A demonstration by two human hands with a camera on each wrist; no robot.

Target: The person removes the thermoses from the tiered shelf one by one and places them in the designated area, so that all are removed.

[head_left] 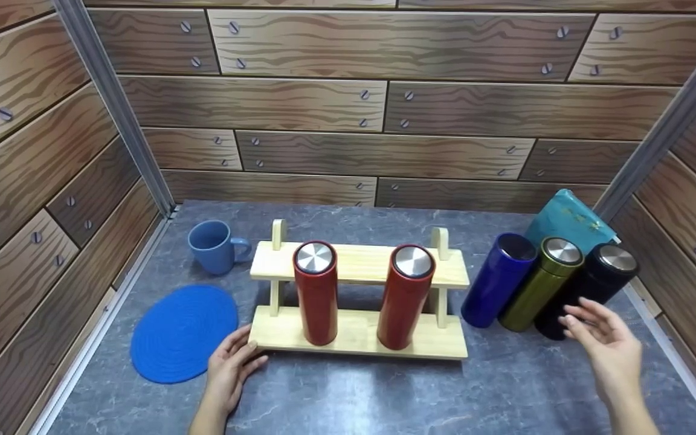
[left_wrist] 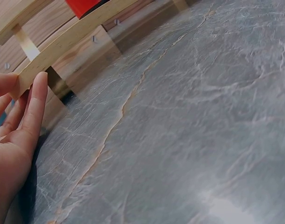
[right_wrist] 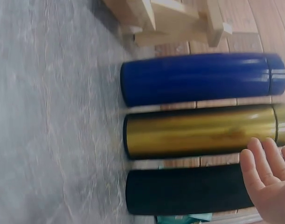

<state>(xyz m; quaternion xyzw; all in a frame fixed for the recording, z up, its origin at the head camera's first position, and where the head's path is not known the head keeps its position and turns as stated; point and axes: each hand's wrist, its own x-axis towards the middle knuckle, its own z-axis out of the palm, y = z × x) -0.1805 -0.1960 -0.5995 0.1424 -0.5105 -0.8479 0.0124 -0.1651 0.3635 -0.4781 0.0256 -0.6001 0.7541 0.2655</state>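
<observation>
A two-tier wooden rack [head_left: 360, 266] stands mid-table, with two red thermos bottles [head_left: 316, 296] [head_left: 406, 299] upright on its lower board. My left hand [head_left: 227, 365] pinches the front left corner of that board, thumb above and fingers below, as the left wrist view shows. To the right of the rack are a blue thermos [right_wrist: 198, 79], a gold thermos [right_wrist: 198, 133] and a black thermos [right_wrist: 189, 190], side by side and upright. My right hand [head_left: 611, 344], fingers loosely bent and holding nothing, hovers just in front of the black thermos and partly covers it in the right wrist view.
A blue mug [head_left: 212, 249] stands left of the rack, its handle towards it. In front of the mug lies a round blue mat [head_left: 183, 332]. A teal pouch [head_left: 568, 220] sits behind the bottles on the right. Wood-patterned panels [head_left: 378, 109] enclose the back and sides of the grey table.
</observation>
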